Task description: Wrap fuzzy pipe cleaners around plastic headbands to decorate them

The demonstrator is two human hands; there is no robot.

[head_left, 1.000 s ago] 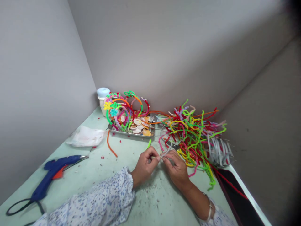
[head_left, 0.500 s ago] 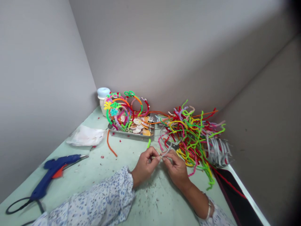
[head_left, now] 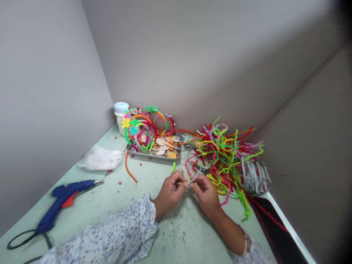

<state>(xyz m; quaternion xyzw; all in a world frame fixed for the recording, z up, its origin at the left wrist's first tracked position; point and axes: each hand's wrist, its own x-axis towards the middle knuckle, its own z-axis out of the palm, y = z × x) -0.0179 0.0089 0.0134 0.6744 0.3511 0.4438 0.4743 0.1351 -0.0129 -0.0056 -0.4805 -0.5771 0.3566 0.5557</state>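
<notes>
My left hand [head_left: 170, 192] and my right hand [head_left: 206, 195] meet at the middle of the pale green table [head_left: 115, 205], fingertips pinched together. Between them they hold a thin grey headband [head_left: 195, 175], which arcs up and away from the fingers, and a pale pipe cleaner [head_left: 186, 173] blurred at its end. A short green pipe cleaner piece [head_left: 173, 167] lies just beyond my left hand. A big tangle of coloured pipe cleaners [head_left: 225, 154] is heaped right behind my right hand.
A metal tray [head_left: 154, 155] with shells and finished decorated headbands [head_left: 143, 126] stands at the back. A white jar [head_left: 120, 116] is in the corner. A blue glue gun [head_left: 59, 203], a plastic bag [head_left: 100, 159], an orange pipe cleaner [head_left: 128, 169] lie left. Grey headbands [head_left: 254, 176] are stacked right.
The hands have stayed in place. The pale pipe cleaner end has flicked up above the fingertips, and the headband has shifted slightly with the fingers' small movements.
</notes>
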